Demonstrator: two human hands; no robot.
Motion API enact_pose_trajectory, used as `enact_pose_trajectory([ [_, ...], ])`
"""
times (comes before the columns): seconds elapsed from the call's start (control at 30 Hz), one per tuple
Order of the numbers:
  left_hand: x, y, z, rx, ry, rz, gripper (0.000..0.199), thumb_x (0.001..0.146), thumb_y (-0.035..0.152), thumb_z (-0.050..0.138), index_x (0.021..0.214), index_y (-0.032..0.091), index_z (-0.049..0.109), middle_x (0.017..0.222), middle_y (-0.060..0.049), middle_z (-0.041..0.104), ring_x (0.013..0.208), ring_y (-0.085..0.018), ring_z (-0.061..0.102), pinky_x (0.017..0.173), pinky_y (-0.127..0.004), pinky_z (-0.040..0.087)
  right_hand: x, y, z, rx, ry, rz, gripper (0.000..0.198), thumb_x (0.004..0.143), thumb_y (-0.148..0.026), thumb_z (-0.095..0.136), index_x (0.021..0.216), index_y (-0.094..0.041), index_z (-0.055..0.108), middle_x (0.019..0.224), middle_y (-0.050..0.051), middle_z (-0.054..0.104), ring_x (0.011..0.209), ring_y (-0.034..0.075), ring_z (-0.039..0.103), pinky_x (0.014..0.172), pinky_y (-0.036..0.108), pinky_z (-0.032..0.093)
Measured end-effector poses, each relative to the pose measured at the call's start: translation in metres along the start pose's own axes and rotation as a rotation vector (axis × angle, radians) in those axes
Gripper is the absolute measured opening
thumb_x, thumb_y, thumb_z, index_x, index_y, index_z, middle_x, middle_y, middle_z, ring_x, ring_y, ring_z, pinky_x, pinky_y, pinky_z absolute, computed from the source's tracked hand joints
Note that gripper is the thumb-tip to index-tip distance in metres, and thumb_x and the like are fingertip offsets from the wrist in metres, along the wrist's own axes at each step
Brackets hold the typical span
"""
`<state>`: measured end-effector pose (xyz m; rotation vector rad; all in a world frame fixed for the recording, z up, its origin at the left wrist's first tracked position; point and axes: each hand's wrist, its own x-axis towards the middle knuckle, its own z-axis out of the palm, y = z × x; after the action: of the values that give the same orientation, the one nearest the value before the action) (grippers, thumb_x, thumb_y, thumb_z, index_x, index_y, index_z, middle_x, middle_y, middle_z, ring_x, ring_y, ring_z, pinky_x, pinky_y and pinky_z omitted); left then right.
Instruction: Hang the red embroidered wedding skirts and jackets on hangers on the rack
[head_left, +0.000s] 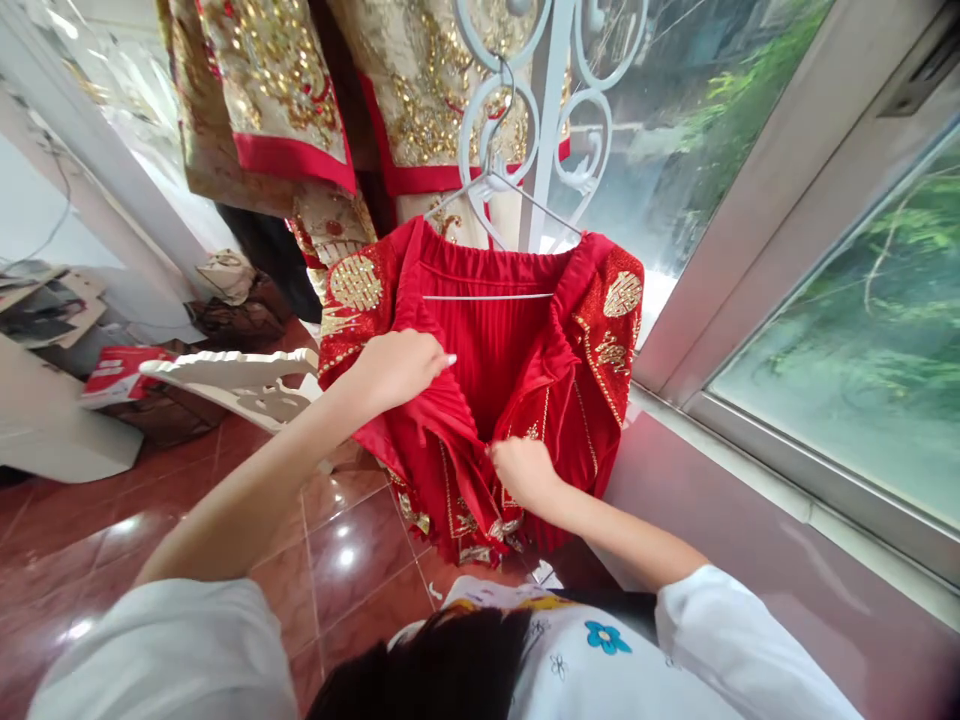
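Note:
A red pleated skirt (495, 350) with a gathered waistband hangs spread open on a wire hanger (487, 297). Gold round emblems and beaded trim decorate its outer panels. My left hand (405, 368) is closed on the skirt's left front edge, thumb uppermost. Lower and to the right, my right hand (525, 472) grips the front opening near the middle of the garment. The cloth bunches between the two hands, and the parts of it inside my fingers are hidden.
The hanger hooks onto a white scrolled metal rack (551, 110). Gold-sequinned garments (277, 80) hang behind. A white carved chair (240, 380) stands left, with a red box (120, 375) beyond it. A framed window (847, 290) and a low ledge (750, 530) lie right.

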<state>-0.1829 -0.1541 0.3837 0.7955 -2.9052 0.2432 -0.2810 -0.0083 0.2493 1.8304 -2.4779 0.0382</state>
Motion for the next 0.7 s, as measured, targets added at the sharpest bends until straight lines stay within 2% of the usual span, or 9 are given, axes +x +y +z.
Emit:
enact_pose_trajectory([
  [0.07,0.007,0.006,0.001,-0.09,0.225,-0.217,0.045,0.091,0.045,0.037,0.096,0.015,0.07,0.091,-0.013,0.069,0.092,-0.028,0.063,0.085,-0.039,0.045,0.016,0.019,-0.036,0.066,0.305,0.163,0.036,0.094,-0.025,0.033,0.113,-0.012,0.061,0.098,0.016,0.066,0.086,0.021,0.065,0.073,0.033,0.052],
  [0.1,0.013,0.011,0.002,-0.135,0.368,-0.287,0.045,0.091,0.045,0.038,0.109,0.015,0.066,0.103,-0.015,0.067,0.103,-0.03,0.059,0.091,-0.043,0.043,0.027,0.03,-0.054,0.101,0.533,0.262,0.041,0.094,-0.029,0.032,0.125,-0.012,0.053,0.114,0.018,0.061,0.102,0.023,0.061,0.084,0.036,0.05],
  [0.13,0.018,0.016,0.004,-0.173,0.5,-0.338,0.046,0.09,0.043,0.041,0.122,0.015,0.058,0.118,-0.017,0.06,0.115,-0.032,0.052,0.099,-0.047,0.038,0.04,0.04,-0.07,0.122,0.718,0.353,0.048,0.093,-0.032,0.033,0.136,-0.012,0.043,0.13,0.019,0.051,0.119,0.025,0.05,0.095,0.041,0.044],
  [0.2,0.028,0.023,0.01,-0.232,0.659,-0.428,0.061,0.087,0.039,0.049,0.142,0.014,0.036,0.143,-0.02,0.037,0.134,-0.036,0.031,0.11,-0.055,0.022,0.066,0.061,-0.09,0.162,0.904,0.539,0.067,0.087,-0.038,0.043,0.145,-0.012,0.025,0.148,0.02,0.027,0.136,0.033,0.025,0.105,0.054,0.031],
  [0.27,0.033,0.022,0.017,-0.244,0.701,-0.501,0.075,0.084,0.038,0.054,0.147,0.014,0.022,0.151,-0.021,0.021,0.14,-0.039,0.017,0.111,-0.059,0.012,0.086,0.08,-0.095,0.217,0.899,0.673,0.08,0.08,-0.037,0.05,0.148,-0.011,0.016,0.151,0.021,0.014,0.139,0.039,0.012,0.104,0.063,0.023],
  [0.4,0.027,0.003,0.026,-0.104,0.702,-0.482,0.064,0.089,0.032,0.047,0.147,0.019,0.023,0.151,-0.018,0.023,0.139,-0.037,0.02,0.11,-0.058,0.019,0.102,0.115,-0.08,0.313,0.824,0.731,0.079,0.077,-0.021,0.047,0.147,-0.011,0.013,0.15,0.022,0.014,0.136,0.038,0.019,0.102,0.064,0.025],
  [0.53,0.011,-0.009,0.019,0.014,0.649,-0.446,0.059,0.09,0.021,0.04,0.147,0.02,0.022,0.149,-0.022,0.024,0.136,-0.041,0.024,0.102,-0.065,0.026,0.099,0.144,-0.079,0.322,0.892,0.617,0.066,0.076,-0.008,0.035,0.142,-0.008,0.026,0.141,0.021,0.035,0.126,0.028,0.039,0.101,0.048,0.036],
  [0.63,0.001,-0.02,-0.002,0.013,0.584,-0.409,0.057,0.089,0.014,0.034,0.146,0.016,0.024,0.14,-0.025,0.036,0.124,-0.039,0.042,0.093,-0.059,0.04,0.092,0.166,-0.096,0.321,0.907,0.575,0.052,0.078,-0.005,0.031,0.127,-0.01,0.046,0.119,0.015,0.055,0.111,0.025,0.052,0.095,0.044,0.04],
  [0.7,-0.001,-0.039,-0.021,0.007,0.535,-0.434,0.053,0.087,0.013,0.035,0.14,0.014,0.035,0.132,-0.023,0.044,0.116,-0.036,0.049,0.089,-0.056,0.044,0.089,0.185,-0.113,0.344,0.916,0.582,0.045,0.079,-0.006,0.031,0.117,-0.011,0.055,0.108,0.013,0.059,0.106,0.024,0.053,0.094,0.044,0.038],
])
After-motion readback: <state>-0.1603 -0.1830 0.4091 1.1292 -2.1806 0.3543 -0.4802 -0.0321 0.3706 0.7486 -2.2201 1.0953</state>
